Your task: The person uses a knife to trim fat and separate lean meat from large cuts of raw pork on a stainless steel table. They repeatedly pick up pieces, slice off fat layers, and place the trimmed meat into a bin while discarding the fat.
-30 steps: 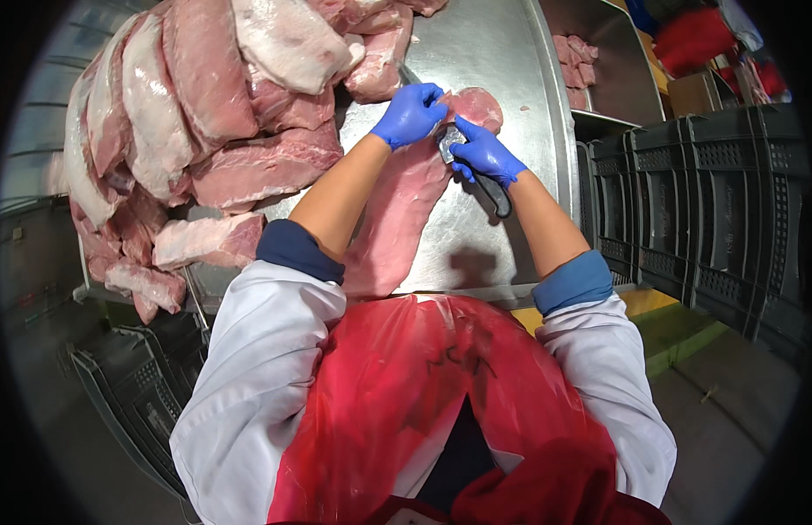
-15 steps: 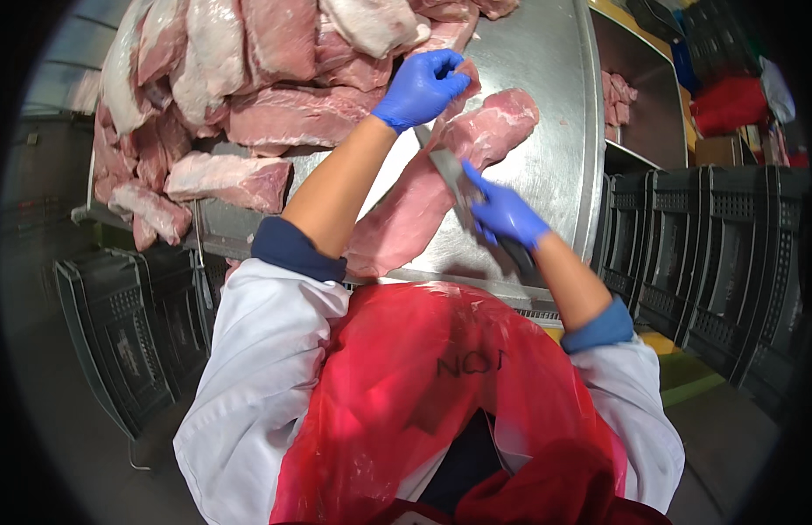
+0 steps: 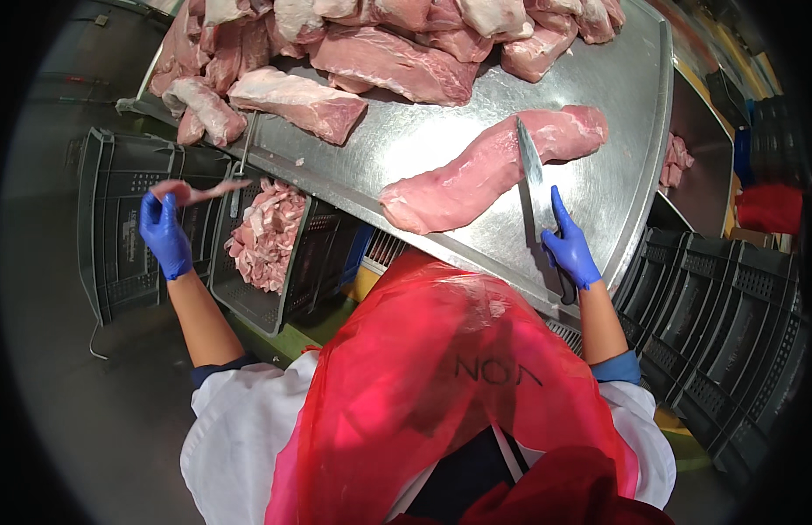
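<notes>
My left hand (image 3: 167,236), in a blue glove, is out at the left and pinches a thin strip of meat trimming (image 3: 199,192). The strip stretches to the right, above the edge of a dark crate. In my blue-gloved right hand (image 3: 571,251) is a knife (image 3: 530,159), its blade pointing away from me. The blade's tip overlaps the long pink piece of meat loin (image 3: 476,179) lying across the metal table (image 3: 590,206); whether it touches cannot be told.
Meat trimmings (image 3: 270,236) fill part of a dark crate (image 3: 288,302) below the table's left edge. Large meat pieces (image 3: 393,61) are heaped along the far side. Stacked dark crates (image 3: 712,324) stand at the right, near a metal bin (image 3: 708,149) holding meat pieces.
My left hand has gone from the loin to the far left, carrying the strip away. The knife has drawn back toward the right side of the loin. My view has shifted left.
</notes>
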Demonstrator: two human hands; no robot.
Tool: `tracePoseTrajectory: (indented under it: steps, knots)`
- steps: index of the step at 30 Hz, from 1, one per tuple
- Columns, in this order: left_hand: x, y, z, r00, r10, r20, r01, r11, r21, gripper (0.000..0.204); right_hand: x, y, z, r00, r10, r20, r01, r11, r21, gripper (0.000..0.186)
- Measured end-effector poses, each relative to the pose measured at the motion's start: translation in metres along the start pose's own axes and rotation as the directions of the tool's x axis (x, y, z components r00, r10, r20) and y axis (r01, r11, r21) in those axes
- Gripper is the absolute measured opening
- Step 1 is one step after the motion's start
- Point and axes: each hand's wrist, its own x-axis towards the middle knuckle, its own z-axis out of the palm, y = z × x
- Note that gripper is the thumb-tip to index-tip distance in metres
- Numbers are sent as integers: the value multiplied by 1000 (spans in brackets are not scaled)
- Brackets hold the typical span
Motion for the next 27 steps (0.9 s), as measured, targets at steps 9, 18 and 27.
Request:
tracePoseTrajectory:
  steps: [9, 18, 27]
  knots:
    - [-114, -48, 188, 963, -33, 268, -55, 948, 315, 54, 113, -82, 50, 960, -176, -220, 102, 944, -312, 76]
    - [-156, 21, 395, 603, -214, 769, -331, 809, 485, 75, 3, 1, 54, 999, -40, 1, 30, 724, -689, 86]
    - [-76, -81, 420, 558, -299, 774, 229, 952, 203, 101, -105, 26, 41, 994, -17, 103, 77, 791, -607, 73]
